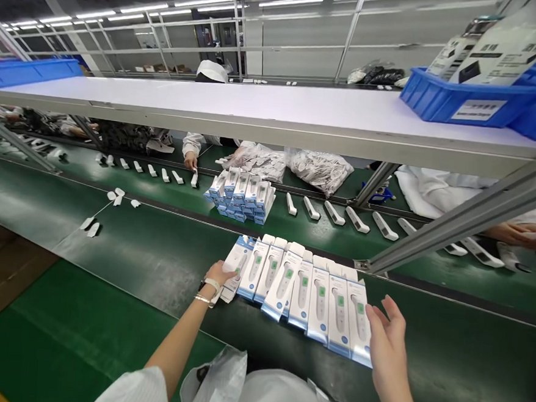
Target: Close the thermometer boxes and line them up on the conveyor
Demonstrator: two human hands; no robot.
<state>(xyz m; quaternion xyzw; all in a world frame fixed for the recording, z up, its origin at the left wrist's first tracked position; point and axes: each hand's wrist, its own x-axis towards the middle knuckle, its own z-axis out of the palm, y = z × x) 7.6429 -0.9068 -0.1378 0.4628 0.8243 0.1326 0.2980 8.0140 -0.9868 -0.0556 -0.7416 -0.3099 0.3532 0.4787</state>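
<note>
A row of flat white and blue boxes (320, 299), each with a thermometer picture, lies side by side on the dark green belt in front of me. My left hand (219, 275) is closed on the leftmost box (237, 261), thumb on top; its other fingers are mostly hidden. At the right end of the row, my right hand (388, 332) has its fingers apart beside the last box (359, 321) and grips nothing. One box (283, 282) near the middle lies tilted over its neighbours.
Beyond the row, a pile of boxes (241, 194) and white thermometers (334, 213) sit on the far belt. A shelf (237, 110) with blue bins (477, 99) crosses above, its strut (446, 210) at right. A co-worker's hand (190, 161) touches a thermometer.
</note>
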